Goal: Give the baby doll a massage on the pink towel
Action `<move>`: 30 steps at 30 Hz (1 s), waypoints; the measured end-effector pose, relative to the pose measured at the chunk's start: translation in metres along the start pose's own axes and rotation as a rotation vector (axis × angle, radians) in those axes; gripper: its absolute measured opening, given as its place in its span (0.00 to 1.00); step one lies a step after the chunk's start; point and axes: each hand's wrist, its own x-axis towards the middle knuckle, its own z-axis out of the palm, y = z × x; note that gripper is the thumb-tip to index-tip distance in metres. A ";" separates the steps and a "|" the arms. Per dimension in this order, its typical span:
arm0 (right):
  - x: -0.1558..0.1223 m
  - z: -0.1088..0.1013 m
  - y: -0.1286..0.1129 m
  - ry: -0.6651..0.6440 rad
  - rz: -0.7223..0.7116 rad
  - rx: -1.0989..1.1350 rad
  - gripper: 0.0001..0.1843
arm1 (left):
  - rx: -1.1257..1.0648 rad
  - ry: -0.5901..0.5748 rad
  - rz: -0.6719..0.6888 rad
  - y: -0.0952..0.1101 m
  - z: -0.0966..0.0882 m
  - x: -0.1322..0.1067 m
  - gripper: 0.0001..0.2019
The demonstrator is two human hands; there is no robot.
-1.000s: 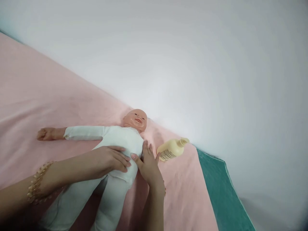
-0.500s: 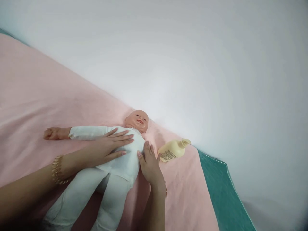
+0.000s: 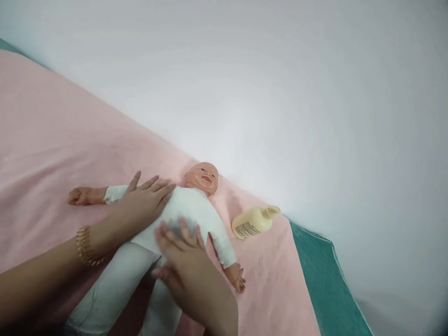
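A baby doll (image 3: 191, 207) in white cloth lies on its back on a pink blanket (image 3: 52, 140), head toward the wall. My left hand (image 3: 142, 205), with a gold bracelet on the wrist, lies flat with fingers spread over the doll's shoulder and upper arm. My right hand (image 3: 185, 263) rests flat on the doll's belly and hip, fingers stretched toward its chest. Neither hand grips anything. The doll's near arm (image 3: 227, 261) lies free beside my right hand.
A pale yellow bottle (image 3: 254, 221) lies on its side on the blanket, right of the doll. A teal cover (image 3: 325, 284) shows beyond the blanket's right edge. A white wall (image 3: 280, 93) runs behind the doll's head.
My left hand slid from the doll's belly up to its shoulder. My right hand left the doll's side and came onto its belly, uncovering the doll's near arm.
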 end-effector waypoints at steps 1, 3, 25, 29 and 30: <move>0.000 0.003 -0.003 -0.025 -0.068 0.008 0.28 | 0.018 0.010 -0.002 -0.001 0.000 0.000 0.26; 0.005 0.008 -0.003 -0.043 -0.125 0.001 0.27 | 0.047 0.024 0.004 -0.004 0.000 0.000 0.26; 0.036 0.012 0.048 0.273 0.219 0.045 0.43 | 0.134 0.043 0.056 -0.005 0.003 -0.001 0.23; 0.039 0.016 0.049 0.300 0.262 0.054 0.47 | 0.138 0.034 0.041 -0.008 0.006 0.000 0.22; 0.040 0.017 0.049 0.309 0.271 0.053 0.48 | 0.139 0.031 0.038 -0.008 0.007 0.000 0.22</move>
